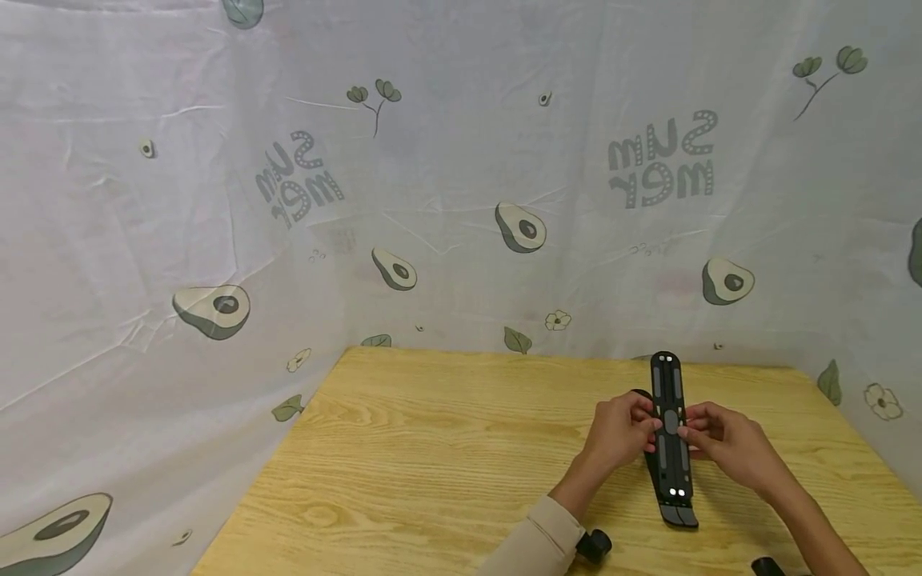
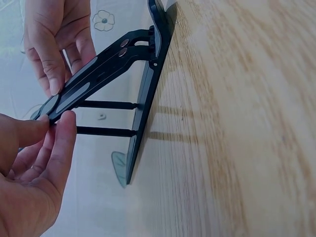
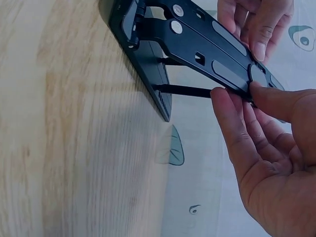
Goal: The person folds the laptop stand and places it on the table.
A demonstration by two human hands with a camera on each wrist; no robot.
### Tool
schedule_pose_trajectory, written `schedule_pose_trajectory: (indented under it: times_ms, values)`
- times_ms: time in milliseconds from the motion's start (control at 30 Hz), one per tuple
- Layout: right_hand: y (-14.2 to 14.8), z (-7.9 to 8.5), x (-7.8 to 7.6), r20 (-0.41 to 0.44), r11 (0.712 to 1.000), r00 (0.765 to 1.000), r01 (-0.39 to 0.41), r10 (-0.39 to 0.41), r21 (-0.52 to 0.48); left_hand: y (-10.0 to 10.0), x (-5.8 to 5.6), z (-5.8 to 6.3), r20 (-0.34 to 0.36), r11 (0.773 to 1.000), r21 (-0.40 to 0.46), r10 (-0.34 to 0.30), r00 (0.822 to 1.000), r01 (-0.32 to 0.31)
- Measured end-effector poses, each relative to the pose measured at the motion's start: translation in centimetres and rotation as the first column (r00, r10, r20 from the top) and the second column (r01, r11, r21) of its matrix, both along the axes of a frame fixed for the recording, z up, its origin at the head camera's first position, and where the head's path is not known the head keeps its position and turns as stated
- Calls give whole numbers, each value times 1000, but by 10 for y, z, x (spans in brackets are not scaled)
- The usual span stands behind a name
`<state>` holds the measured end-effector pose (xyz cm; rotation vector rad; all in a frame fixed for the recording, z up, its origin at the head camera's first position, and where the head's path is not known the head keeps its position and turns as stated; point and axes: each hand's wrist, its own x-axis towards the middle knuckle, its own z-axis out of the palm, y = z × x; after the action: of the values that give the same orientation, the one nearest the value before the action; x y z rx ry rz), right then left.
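A black folding laptop stand (image 1: pixel 670 448) rests near the table's right side, its upper plate (image 3: pixel 212 54) raised at a slant above the base (image 2: pixel 143 118). Two thin support rods (image 2: pixel 108 131) join plate and base. My left hand (image 1: pixel 618 432) pinches the plate's left edge about midway along, thumb on top and fingers beneath. On the opposite edge my right hand (image 1: pixel 731 444) pinches the plate in the same way. Grey pads (image 1: pixel 671 422) line the plate's top face, and small lips (image 1: pixel 679 516) stick out at its near end.
The stand is on a wood-grain table (image 1: pixel 432 448). A pale curtain (image 1: pixel 446 160) printed with avocados and leaves hangs behind and to the sides of it. Black camera pieces (image 1: pixel 595 546) sit at the wrists.
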<state>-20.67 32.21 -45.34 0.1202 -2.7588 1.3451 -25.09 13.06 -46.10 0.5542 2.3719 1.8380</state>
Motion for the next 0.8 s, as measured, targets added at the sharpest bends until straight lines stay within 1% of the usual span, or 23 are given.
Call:
schedule_pose_trajectory:
  times_ms: [200, 333, 600, 667, 800]
  values:
    - [2, -3, 3, 5, 1000, 1000, -9, 9, 1, 0, -1, -1, -17, 1000, -7, -3, 1000, 3]
    - [3, -5, 4, 16, 1000, 1000, -15, 15, 5, 0, -5, -1, -22, 1000, 1, -1, 1000, 1]
    - [2, -6, 6, 57, 1000, 998, -6, 7, -12, 3, -14, 1, -17, 999, 51, 15, 1000, -14]
    - [1, -8, 9, 66, 1000, 998, -2, 3, -12, 4, -17, 2, -26, 999, 50, 17, 1000, -15]
    - [-2, -15, 16, 82, 1000, 997, 8, -7, -18, 5, -20, 7, -38, 1000, 22, 18, 999, -18]
